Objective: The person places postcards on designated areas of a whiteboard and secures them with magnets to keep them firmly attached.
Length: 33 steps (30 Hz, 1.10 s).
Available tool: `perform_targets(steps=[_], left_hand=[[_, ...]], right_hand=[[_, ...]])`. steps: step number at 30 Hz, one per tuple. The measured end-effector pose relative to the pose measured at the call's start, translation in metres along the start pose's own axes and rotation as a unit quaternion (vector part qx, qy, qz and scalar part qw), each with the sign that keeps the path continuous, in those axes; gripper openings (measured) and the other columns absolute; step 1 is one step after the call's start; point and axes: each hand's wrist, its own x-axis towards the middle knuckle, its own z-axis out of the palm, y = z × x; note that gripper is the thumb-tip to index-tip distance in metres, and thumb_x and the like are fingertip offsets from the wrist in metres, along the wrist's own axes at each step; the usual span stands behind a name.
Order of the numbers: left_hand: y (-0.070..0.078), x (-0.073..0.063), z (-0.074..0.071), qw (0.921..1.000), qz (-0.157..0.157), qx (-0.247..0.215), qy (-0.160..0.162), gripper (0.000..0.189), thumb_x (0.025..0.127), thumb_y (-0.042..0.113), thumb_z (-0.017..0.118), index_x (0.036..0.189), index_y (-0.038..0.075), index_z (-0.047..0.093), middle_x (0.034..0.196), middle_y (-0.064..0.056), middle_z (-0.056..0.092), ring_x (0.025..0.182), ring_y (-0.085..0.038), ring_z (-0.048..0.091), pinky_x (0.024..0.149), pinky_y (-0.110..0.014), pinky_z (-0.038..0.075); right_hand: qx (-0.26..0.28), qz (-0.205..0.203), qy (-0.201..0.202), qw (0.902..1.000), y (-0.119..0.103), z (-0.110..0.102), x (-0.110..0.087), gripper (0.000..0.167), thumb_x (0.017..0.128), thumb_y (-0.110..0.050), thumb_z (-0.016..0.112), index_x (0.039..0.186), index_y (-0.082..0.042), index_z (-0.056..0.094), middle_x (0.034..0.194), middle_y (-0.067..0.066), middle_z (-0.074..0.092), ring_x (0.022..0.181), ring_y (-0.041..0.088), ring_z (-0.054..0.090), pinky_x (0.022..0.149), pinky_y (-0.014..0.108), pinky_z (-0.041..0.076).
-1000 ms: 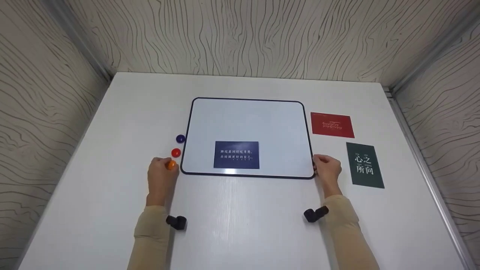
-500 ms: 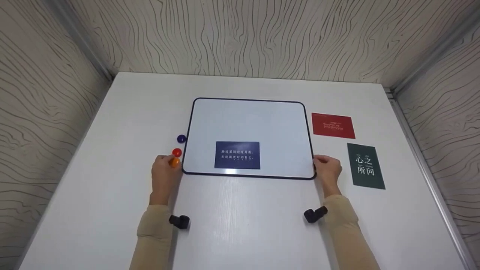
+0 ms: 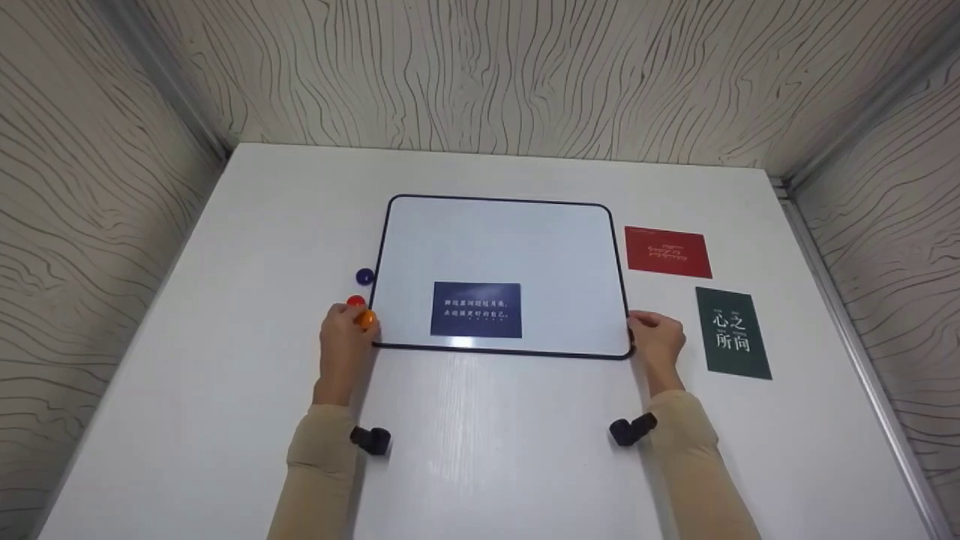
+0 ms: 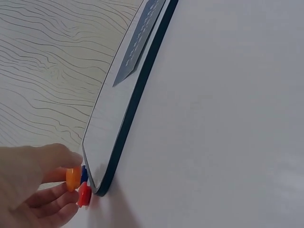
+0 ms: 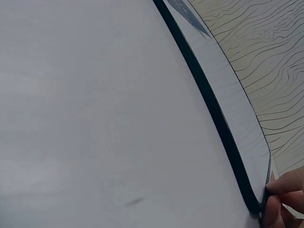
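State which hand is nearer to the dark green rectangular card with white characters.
Right. The right hand is a short gap left of the card, at the right edge of the white black-framed rectangular board; the left hand is across, by the opposite edge.

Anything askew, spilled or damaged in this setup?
No spill or damage visible. Mildly askew: right of the whiteboard, the green card lies upright-format but tilted, and the red card lies sideways-format at a slight slant, unlike the nearly square blue card on the board.
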Motion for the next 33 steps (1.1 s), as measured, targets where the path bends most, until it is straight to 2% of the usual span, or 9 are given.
perform_targets(steps=[4, 9, 15, 22, 29, 33], left_hand=[[0.004, 0.001, 0.002, 0.9998, 0.016, 0.006, -0.007, 0.035, 0.091, 0.011, 0.063, 0.123, -0.004, 0.061, 0.122, -0.021, 0.054, 0.118, -0.033, 0.053, 0.105, -0.041, 0.049], [0.009, 0.003, 0.005, 0.9993, 0.037, 0.003, -0.01, 0.037, 0.09, 0.007, 0.064, 0.124, -0.006, 0.061, 0.12, -0.022, 0.056, 0.117, -0.034, 0.055, 0.105, -0.042, 0.049], [0.015, 0.003, 0.01, 0.9961, 0.083, 0.025, 0.02, 0.032, 0.085, 0.002, 0.067, 0.115, -0.009, 0.065, 0.114, -0.026, 0.06, 0.11, -0.037, 0.06, 0.1, -0.044, 0.052], [0.028, 0.004, 0.019, 0.998, 0.056, 0.029, -0.003, 0.035, 0.087, 0.008, 0.068, 0.12, -0.002, 0.064, 0.121, -0.02, 0.06, 0.115, -0.033, 0.06, 0.103, -0.039, 0.05], [0.038, 0.004, 0.025, 0.9967, 0.077, 0.026, 0.003, 0.034, 0.086, 0.009, 0.07, 0.119, -0.001, 0.066, 0.117, -0.018, 0.062, 0.112, -0.03, 0.062, 0.1, -0.037, 0.052], [0.042, 0.004, 0.029, 0.9958, 0.088, 0.027, 0.0, 0.034, 0.087, 0.009, 0.069, 0.119, -0.001, 0.066, 0.116, -0.018, 0.061, 0.112, -0.03, 0.061, 0.1, -0.037, 0.052]], right_hand=[[0.007, 0.011, 0.0, 0.9999, 0.001, -0.001, 0.0, 0.03, 0.096, -0.014, 0.054, 0.122, -0.002, 0.064, 0.126, 0.02, 0.063, 0.101, 0.02, 0.06, 0.064, 0.008, 0.045], [0.008, 0.01, 0.003, 0.9999, 0.002, -0.001, 0.0, 0.03, 0.095, -0.015, 0.055, 0.121, -0.002, 0.064, 0.125, 0.02, 0.064, 0.104, 0.022, 0.061, 0.067, 0.01, 0.046], [0.009, 0.0, 0.011, 0.9999, 0.001, 0.001, -0.002, 0.03, 0.095, -0.014, 0.055, 0.12, -0.001, 0.065, 0.122, 0.02, 0.064, 0.106, 0.023, 0.06, 0.067, 0.009, 0.045], [0.003, -0.008, 0.019, 0.9998, 0.002, 0.002, -0.004, 0.029, 0.095, -0.014, 0.055, 0.119, -0.001, 0.065, 0.121, 0.02, 0.064, 0.107, 0.024, 0.06, 0.065, 0.007, 0.043], [-0.003, -0.012, 0.02, 0.9997, 0.001, 0.002, -0.004, 0.029, 0.095, -0.013, 0.056, 0.119, 0.0, 0.065, 0.121, 0.022, 0.064, 0.106, 0.025, 0.06, 0.069, 0.012, 0.045], [0.001, -0.008, 0.019, 0.9998, 0.002, 0.002, -0.003, 0.029, 0.095, -0.013, 0.055, 0.12, 0.0, 0.064, 0.122, 0.021, 0.064, 0.109, 0.025, 0.06, 0.079, 0.019, 0.05]])
